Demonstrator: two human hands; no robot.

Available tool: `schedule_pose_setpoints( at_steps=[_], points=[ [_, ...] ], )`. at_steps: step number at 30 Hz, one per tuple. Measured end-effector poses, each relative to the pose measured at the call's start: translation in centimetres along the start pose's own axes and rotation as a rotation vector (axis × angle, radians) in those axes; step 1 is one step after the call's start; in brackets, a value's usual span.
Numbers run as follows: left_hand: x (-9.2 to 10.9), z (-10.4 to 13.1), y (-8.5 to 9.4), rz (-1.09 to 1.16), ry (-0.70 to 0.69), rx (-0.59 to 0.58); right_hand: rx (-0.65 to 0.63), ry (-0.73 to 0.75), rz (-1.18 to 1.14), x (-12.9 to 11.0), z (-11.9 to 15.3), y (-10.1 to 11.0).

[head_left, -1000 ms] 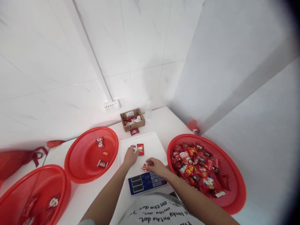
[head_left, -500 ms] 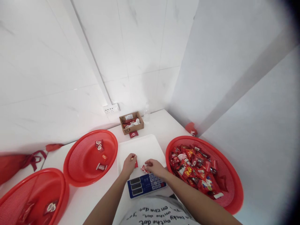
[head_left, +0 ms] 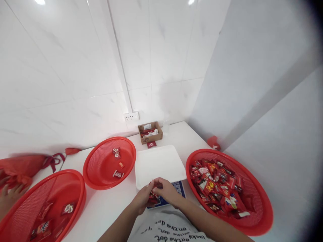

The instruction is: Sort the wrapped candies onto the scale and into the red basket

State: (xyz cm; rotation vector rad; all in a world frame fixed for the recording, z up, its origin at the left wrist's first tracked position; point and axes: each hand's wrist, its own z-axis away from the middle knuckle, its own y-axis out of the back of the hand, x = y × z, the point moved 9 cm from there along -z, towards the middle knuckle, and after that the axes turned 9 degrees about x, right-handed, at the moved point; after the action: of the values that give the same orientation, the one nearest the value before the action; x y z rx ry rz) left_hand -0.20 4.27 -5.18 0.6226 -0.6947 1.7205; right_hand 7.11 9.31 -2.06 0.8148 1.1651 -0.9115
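White counter (head_left: pixel 108 206) beneath a tiled wall (head_left: pixel 75 74) bears a scale (head_left: pixel 158 163). Over the scale's keypad end, fingers of the left hand (head_left: pixel 142 199) and right hand (head_left: pixel 168 192) pinch red-wrapped sweets (head_left: pixel 152 197). Left of it, a sparse basket (head_left: pixel 94 171); right, a heaped basket (head_left: pixel 259 201); behind, a cardboard box (head_left: pixel 152 138).

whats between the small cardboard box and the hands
The head view shows a red packet just in front of the cardboard box, then the white scale tray, up to the left hand and right hand.

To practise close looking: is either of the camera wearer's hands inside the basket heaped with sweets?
No, the left hand and right hand are together by the scale, apart from the heaped basket.
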Motion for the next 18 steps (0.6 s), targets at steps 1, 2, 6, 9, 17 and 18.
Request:
schedule_pose_setpoints(
  at_steps=[1, 2, 6, 9, 17, 18],
  points=[
    [0.0, 0.3, 0.1, 0.012, -0.006, -0.013, 0.01, 0.0, -0.006, 0.1, 0.2, 0.1],
    [0.2, 0.5, 0.1, 0.029, -0.02, -0.029, 0.024, -0.002, -0.01, 0.2, 0.4, 0.2],
    [1.3, 0.7, 0.5, 0.139, -0.093, -0.068, 0.072, -0.038, -0.024, 0.9, 1.0, 0.6],
    [2.6, -0.4, 2.9, 0.246, -0.113, 0.029, 0.113, -0.094, -0.025, 2.2, 1.9, 1.4],
    [10.3, -2.2, 14.9, 0.539, -0.208, 0.384, 0.211, -0.279, 0.061, 9.4, 8.5, 4.8],
    [11.1, -2.1, 15.8, 0.55, -0.228, 0.394, 0.232, -0.3, 0.089, 10.5, 9.5, 5.3]
  ],
)
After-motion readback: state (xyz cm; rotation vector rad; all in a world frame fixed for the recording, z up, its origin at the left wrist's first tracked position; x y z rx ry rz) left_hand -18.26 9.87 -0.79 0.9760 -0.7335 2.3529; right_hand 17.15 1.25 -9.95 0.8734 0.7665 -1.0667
